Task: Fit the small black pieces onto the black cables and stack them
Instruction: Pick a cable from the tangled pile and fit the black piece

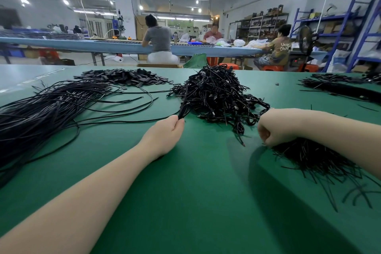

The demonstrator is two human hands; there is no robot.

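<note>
My left hand [167, 134] pinches the bent end of a black cable [184, 109] that runs up into the tangled heap of black cables [214, 95] at the table's middle. My right hand [274, 128] is curled, its fingers gripping the end of a flat bundle of black cables [309, 156] that lies under my right forearm. A pile of small black pieces [127, 77] lies at the far left of the green table [195, 192]. A long sheaf of straight black cables [41, 113] spreads along the left side.
More black cable bundles [340, 86] lie at the far right of the table. One small black piece [277, 83] lies alone there. Beyond the table, several people sit at a long blue bench [103, 45]. Blue shelving [340, 33] stands at the right.
</note>
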